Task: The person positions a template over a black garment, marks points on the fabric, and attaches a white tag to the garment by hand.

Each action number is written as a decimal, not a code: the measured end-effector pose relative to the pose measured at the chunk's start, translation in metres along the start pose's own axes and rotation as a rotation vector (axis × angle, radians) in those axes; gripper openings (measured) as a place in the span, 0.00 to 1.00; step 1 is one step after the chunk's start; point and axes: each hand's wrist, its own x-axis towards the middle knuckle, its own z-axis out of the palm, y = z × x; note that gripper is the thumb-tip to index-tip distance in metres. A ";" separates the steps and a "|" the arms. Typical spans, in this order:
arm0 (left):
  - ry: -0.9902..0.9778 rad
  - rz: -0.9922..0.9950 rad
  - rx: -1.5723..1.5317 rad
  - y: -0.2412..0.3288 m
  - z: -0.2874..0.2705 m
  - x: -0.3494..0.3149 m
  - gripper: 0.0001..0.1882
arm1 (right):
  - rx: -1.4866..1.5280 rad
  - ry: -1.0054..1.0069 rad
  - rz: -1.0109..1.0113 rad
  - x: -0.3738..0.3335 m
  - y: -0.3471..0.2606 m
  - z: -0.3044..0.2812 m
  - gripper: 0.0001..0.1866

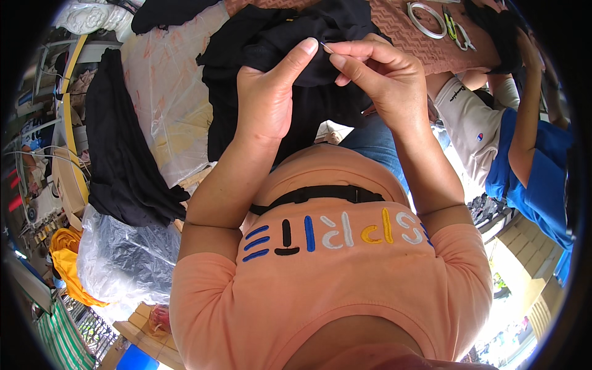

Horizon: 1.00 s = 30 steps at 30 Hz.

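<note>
My left hand [269, 98] grips black cloth [246, 34] spread over my lap and the table edge. Its thumb lies on top, pointing away from me; the fingers are mostly hidden behind. Close to that thumb tip, my right hand [394, 77] pinches a thin needle [326, 47] between thumb and forefinger. The needle's tip points toward the left thumb, just above the cloth. Whether thread runs from it is too fine to make out. A small yellow mark [290, 20] shows on the cloth beyond my hands.
A white coil [427, 20] and yellow-green snips [450, 26] lie on the brown patterned cover [404, 46]. At right sits a co-worker in a blue top [542, 176], a hand [529, 49] on dark cloth. Left are a black garment [120, 142], plastic sheeting [163, 92] and a plastic bag [126, 256].
</note>
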 end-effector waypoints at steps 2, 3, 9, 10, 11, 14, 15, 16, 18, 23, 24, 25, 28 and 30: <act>-0.011 0.037 0.011 -0.001 0.000 0.000 0.08 | 0.012 -0.003 0.021 0.000 -0.001 0.000 0.08; -0.017 0.055 0.016 -0.001 0.000 -0.001 0.08 | 0.022 -0.006 0.035 0.000 -0.002 -0.001 0.08; -0.024 0.120 0.015 -0.004 0.001 0.000 0.08 | 0.047 -0.022 0.060 0.001 -0.004 -0.003 0.08; -0.025 0.119 0.016 -0.004 0.001 0.000 0.09 | 0.050 -0.023 0.055 0.000 -0.003 -0.003 0.08; -0.025 0.119 0.017 -0.004 0.002 0.000 0.09 | 0.048 -0.023 0.054 0.000 -0.003 -0.003 0.08; -0.021 0.113 0.014 -0.004 0.002 0.000 0.09 | 0.046 -0.023 0.048 0.000 -0.003 -0.003 0.08; -0.020 0.110 0.012 -0.004 0.002 0.000 0.09 | 0.048 -0.022 0.044 0.001 -0.002 -0.003 0.08; -0.017 0.108 0.012 -0.004 0.002 0.000 0.09 | 0.050 -0.021 0.040 0.001 -0.002 -0.003 0.08; -0.011 0.104 0.012 -0.004 0.002 0.000 0.09 | 0.015 -0.035 0.034 0.001 -0.003 -0.003 0.10; -0.016 0.126 0.031 -0.004 0.003 0.001 0.08 | -0.002 -0.045 0.044 0.001 -0.003 -0.004 0.10; -0.016 0.128 0.035 -0.004 0.004 0.001 0.07 | 0.000 -0.044 0.052 0.001 -0.004 -0.004 0.10; -0.011 0.123 0.037 -0.004 0.004 0.000 0.07 | 0.001 -0.043 0.059 0.002 -0.004 -0.004 0.10; 0.008 0.106 0.037 -0.003 0.004 -0.001 0.06 | 0.003 -0.041 0.071 0.002 -0.005 -0.004 0.10; 0.027 0.090 0.029 -0.002 0.005 -0.001 0.06 | 0.008 -0.035 0.066 0.003 -0.004 -0.004 0.09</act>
